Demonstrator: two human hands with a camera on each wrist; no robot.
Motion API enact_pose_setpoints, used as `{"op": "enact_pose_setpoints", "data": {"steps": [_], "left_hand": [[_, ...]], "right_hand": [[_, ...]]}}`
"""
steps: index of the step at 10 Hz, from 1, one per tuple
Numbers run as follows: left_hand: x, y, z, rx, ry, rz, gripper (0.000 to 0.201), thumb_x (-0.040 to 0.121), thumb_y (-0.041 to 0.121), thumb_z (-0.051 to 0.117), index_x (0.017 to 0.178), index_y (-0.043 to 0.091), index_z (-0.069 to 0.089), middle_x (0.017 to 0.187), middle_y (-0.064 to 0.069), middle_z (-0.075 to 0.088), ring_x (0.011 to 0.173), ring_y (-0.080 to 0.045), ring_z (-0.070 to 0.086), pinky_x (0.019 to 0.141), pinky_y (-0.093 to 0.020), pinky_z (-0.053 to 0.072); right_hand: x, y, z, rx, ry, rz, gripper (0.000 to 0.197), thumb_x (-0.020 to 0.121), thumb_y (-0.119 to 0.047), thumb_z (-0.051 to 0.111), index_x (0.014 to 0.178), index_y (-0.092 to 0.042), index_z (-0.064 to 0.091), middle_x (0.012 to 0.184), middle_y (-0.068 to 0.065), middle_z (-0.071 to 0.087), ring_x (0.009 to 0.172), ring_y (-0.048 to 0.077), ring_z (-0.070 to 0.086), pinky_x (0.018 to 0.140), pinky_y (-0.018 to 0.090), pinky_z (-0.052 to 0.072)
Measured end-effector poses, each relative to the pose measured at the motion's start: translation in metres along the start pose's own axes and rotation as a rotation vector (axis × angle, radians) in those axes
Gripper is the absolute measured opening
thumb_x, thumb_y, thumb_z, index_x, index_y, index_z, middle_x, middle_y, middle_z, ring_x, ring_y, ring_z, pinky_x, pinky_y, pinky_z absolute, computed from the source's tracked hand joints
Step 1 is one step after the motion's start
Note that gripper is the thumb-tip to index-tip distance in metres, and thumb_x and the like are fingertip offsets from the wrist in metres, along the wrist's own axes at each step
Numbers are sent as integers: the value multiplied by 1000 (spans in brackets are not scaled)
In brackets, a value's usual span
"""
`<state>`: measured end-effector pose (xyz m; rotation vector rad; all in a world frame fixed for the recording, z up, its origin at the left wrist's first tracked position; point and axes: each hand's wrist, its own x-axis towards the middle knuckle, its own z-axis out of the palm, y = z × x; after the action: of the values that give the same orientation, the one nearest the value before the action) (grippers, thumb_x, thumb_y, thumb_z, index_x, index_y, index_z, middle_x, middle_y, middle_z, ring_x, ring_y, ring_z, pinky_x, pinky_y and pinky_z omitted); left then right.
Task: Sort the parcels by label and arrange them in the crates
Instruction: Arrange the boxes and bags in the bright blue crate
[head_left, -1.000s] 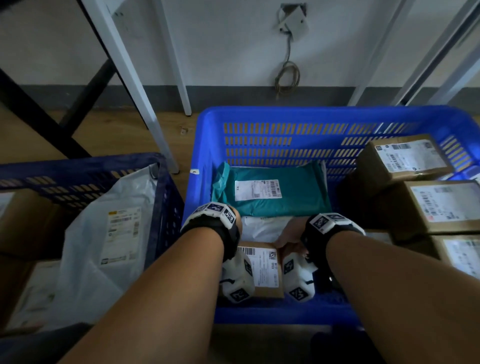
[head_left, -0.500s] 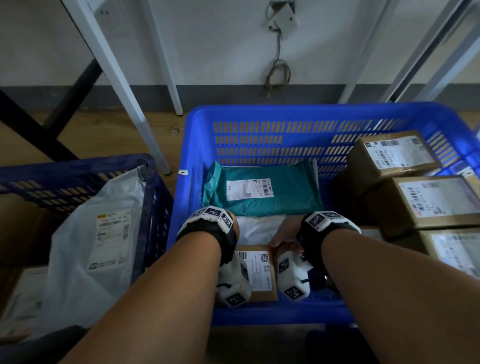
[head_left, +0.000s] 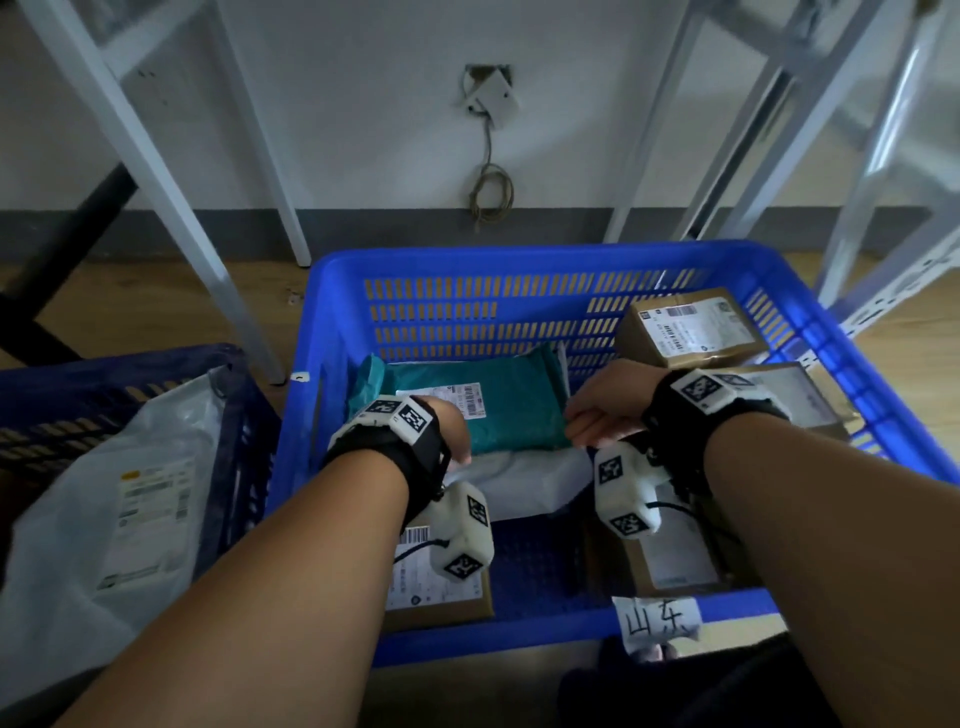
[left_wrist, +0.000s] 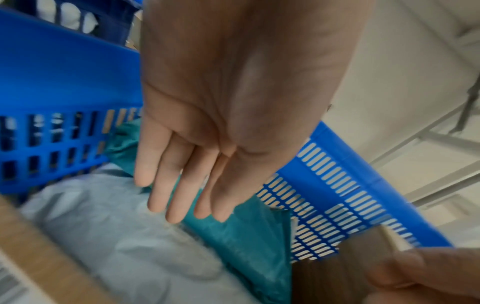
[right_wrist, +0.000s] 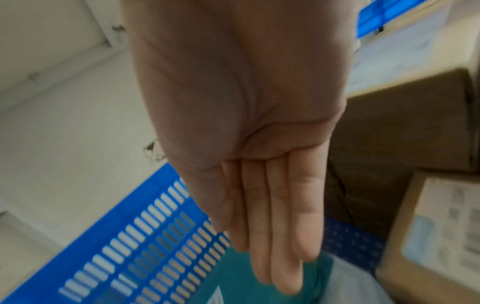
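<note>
A bright blue crate (head_left: 519, 257) holds a teal mailer (head_left: 511, 410) lying on a white mailer (head_left: 524, 478). A small labelled cardboard box (head_left: 441, 603) lies in its near left corner. My left hand (head_left: 451, 434) hangs over the teal mailer's left end; the left wrist view shows its fingers (left_wrist: 182, 185) straight and holding nothing. My right hand (head_left: 605, 410) is at the mailer's right end, and its fingers (right_wrist: 272, 226) point straight down, pressed together and empty. I cannot tell whether either hand touches the mailer.
Two labelled cardboard boxes (head_left: 691, 330) are stacked along the crate's right side, and another box (head_left: 675, 561) sits near right. A handwritten paper tag (head_left: 657, 621) hangs on the front rim. A darker crate (head_left: 130, 364) at left holds a white mailer (head_left: 119, 493). White shelf legs (head_left: 156, 182) stand behind.
Both hands have let go of the small cardboard box, which now lies in the near left corner. They have moved forward to the two ends of the teal mailer.
</note>
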<state>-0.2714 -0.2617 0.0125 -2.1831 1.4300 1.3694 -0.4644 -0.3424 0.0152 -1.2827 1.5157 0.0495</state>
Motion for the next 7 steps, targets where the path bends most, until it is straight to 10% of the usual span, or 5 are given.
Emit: {"op": "enact_pose_setpoints", "data": {"steps": [1, 3, 4, 7], "left_hand": [[-4, 20, -7, -231, -7, 46, 39, 97, 15, 54, 131, -3, 53, 106, -12, 64, 91, -24, 58, 91, -34, 48], [-1, 46, -14, -497, 95, 134, 31, 97, 22, 55, 122, 3, 54, 109, -9, 70, 96, -23, 67, 87, -34, 53], [10, 51, -13, -559, 116, 141, 31, 96, 24, 57, 121, 7, 57, 104, -8, 71, 93, -21, 69, 83, -32, 53], [47, 48, -25, -755, 76, 148, 29, 93, 24, 63, 118, 11, 61, 97, -7, 72, 88, -20, 69, 96, -40, 52]], "right_hand": [[-21, 1, -35, 8, 107, -112, 13, 94, -10, 55, 89, -1, 62, 66, 12, 69, 47, 15, 64, 50, 25, 53], [-24, 21, -91, -260, 640, -297, 12, 77, -10, 63, 74, -19, 69, 89, 9, 72, 84, 32, 68, 76, 36, 56], [-14, 29, -109, -493, 730, -290, 33, 75, -12, 67, 106, -24, 66, 115, 2, 63, 103, 25, 60, 77, 26, 44], [48, 14, -124, -1070, 524, -257, 108, 56, -52, 75, 148, -29, 23, 154, 0, 28, 144, 28, 23, 115, 50, 26]]}}
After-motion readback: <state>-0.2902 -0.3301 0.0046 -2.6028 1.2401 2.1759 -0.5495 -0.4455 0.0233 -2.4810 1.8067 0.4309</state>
